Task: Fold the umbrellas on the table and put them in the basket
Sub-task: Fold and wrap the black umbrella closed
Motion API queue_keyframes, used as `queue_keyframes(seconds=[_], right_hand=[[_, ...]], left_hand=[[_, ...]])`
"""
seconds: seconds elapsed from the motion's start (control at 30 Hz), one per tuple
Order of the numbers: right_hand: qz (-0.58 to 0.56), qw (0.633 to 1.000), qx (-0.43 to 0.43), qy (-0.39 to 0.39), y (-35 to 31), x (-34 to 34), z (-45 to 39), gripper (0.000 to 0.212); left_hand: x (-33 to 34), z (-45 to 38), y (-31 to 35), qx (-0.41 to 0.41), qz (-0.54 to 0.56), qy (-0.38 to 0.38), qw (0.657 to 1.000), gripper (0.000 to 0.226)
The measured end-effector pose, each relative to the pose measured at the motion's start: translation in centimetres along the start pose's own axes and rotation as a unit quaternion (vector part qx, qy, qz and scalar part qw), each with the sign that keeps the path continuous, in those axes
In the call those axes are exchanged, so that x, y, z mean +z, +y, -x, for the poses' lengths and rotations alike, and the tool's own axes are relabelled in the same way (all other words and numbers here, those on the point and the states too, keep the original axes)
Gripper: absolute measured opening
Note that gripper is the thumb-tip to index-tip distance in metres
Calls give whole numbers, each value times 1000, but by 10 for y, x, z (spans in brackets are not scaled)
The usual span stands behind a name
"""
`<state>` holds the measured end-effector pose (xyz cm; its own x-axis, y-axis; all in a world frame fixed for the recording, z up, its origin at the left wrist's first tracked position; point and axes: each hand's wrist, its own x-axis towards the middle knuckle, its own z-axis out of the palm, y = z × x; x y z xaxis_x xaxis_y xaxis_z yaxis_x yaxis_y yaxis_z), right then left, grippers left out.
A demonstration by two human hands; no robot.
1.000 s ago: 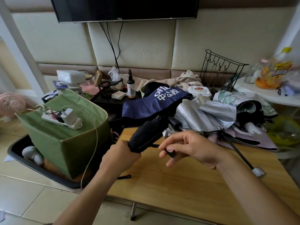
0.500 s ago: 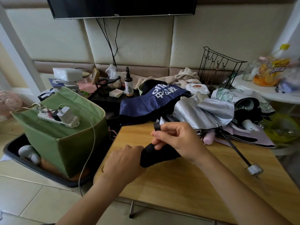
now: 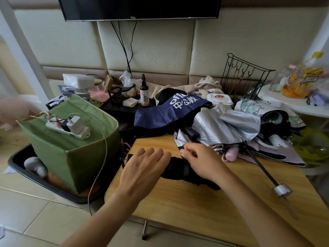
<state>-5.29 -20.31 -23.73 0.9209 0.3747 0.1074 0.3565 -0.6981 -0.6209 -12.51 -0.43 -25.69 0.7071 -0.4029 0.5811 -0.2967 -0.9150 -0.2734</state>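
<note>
Folded black umbrella [image 3: 179,169] is laid across near-left part of wooden table [image 3: 204,202], approx. left to right, strap band seen wrapped round its middle. Left hand [image 3: 144,166] is rested flat over the umbrella's left end, fingers straight and together, nothing gripped. Right hand [image 3: 201,161] is curled over the umbrella's middle/right part, fingertips bent down at the top edge; something small is prob. pinched there (strap tab?), but view is too poor to confirm. Umbrella's right end is hidden under the right wrist.

Behind the hands, a heap of unfolded umbrellas is piled on the table's far side: navy umbrella [image 3: 165,114] w/ white lettering at left, silver umbrella [image 3: 226,125] in the middle, its black shaft [image 3: 258,163] run out toward the near right and ended in a silver cap [image 3: 282,190] on the tabletop. White printed umbrella [image 3: 258,107] and a pink handle [image 3: 231,154] are seen further right in the pile.

Green fabric basket [image 3: 71,148] is stood on the floor left of the table, inside a black tray [image 3: 19,163]. White power strip [image 3: 67,130] w/ charger plugged in is laid across the basket's top, cable hung down its front. Dark side table behind is cluttered: brown spray bottle [image 3: 144,94], tissue pack [image 3: 78,81]. Black wire rack [image 3: 243,77] is stood at back right. TV [image 3: 138,8] is mounted on padded wall above.
</note>
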Motion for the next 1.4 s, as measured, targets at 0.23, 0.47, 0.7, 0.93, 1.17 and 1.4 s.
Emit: queue_keyframes(seconds=[0.23,0.47,0.7,0.93,1.17,1.4], right_hand=[[152,946,-189,213,-1,2,-3,26],[176,886,-327,276,-9,18,1,33],[-62,972,-194,112,-2,4,-3,18],[-141,981,-130,-13,2,-11,-4,12],[-140,983,-93,-78,11,-22,-3,9],[-62,990,-122,-16,12,-17,-1,7]], left_hand=[[-7,-4,9,-145,183,-131,964,70],[-23,-4,-33,-190,450,-365,793,40],[-4,6,-31,-119,194,-184,956,32],[13,11,-31,-19,86,-40,995,32],[18,15,-25,25,65,7,998,37],[15,13,-24,38,68,13,997,36]])
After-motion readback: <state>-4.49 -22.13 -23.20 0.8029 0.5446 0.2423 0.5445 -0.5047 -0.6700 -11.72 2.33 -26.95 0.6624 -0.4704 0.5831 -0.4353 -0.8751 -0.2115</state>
